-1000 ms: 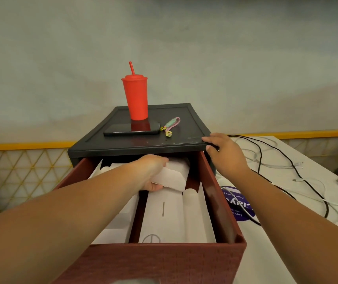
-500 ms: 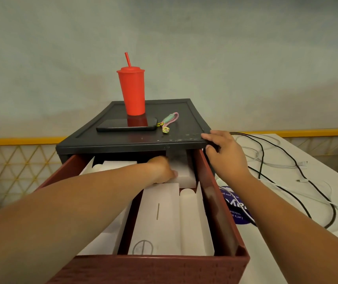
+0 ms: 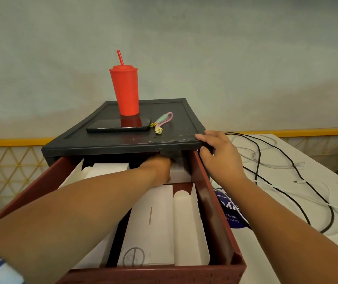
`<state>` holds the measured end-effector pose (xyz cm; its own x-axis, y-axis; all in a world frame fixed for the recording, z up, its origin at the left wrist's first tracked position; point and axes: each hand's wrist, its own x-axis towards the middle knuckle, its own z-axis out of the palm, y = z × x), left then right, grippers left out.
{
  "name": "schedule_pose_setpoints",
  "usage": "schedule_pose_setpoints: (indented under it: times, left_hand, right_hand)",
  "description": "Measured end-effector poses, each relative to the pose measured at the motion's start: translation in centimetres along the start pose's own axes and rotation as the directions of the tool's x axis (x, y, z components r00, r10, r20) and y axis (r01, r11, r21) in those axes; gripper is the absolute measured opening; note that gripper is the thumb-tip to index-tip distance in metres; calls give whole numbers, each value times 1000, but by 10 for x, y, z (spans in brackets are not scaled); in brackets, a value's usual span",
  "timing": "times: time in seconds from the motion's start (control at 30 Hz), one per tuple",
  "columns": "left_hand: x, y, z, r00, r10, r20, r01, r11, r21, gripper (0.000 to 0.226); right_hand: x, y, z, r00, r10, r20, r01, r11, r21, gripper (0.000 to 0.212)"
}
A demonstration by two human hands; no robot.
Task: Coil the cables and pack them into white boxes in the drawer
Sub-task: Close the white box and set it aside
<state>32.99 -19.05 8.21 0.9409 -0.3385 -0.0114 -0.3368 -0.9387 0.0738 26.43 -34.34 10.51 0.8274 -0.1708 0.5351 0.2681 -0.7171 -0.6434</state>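
The red drawer (image 3: 215,201) is pulled out of a black cabinet (image 3: 174,138). Several white boxes lie in it; a long one (image 3: 153,222) fills the front right and another (image 3: 106,168) sits at the back left. My left hand (image 3: 159,169) reaches deep into the back of the drawer and holds a small white box (image 3: 179,175); its fingertips are hidden under the cabinet top. My right hand (image 3: 217,152) grips the front right corner of the cabinet top. A black cable (image 3: 287,197) and a white cable (image 3: 276,165) lie loose and tangled on the white table (image 3: 287,253) to the right.
On the cabinet top stand a red cup with a straw (image 3: 125,91), a dark phone (image 3: 116,127) and a pink and green strap (image 3: 163,121). A blue round label (image 3: 228,210) lies on the table beside the drawer. A yellow lattice rail runs behind.
My left hand has carried the small white box from the middle of the drawer to its back, under the cabinet top. My right hand has stayed on the cabinet corner.
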Motion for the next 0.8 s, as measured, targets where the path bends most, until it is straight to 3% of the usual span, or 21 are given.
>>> schedule_pose_setpoints:
  times: [0.1,0.23,0.5,0.67,0.8]
  left_hand:
    - [-1,0,-1,999,12,31,-14,998,69,48]
    - [-15,1,-11,984,-16,179,-5,993,118,61]
    - [-126,3,-83,984,143,103,-128,982,-136,56]
    - [-221,-20,-99,959,203,195,-134,938,-318,61]
    - [-254,-41,-89,953,186,240,-115,952,-282,28]
  right_hand:
    - [0,0,-1,1000,-4,7,4,1000,2,37]
    - [-2,-2,-1,1000,3,24,-3,1000,15,39]
    - [-5,-13,-14,978,43,204,-28,997,-74,45]
    - [-5,-22,-20,961,80,264,-56,994,-99,45]
    - [-5,-28,-22,955,93,282,-62,991,-117,43]
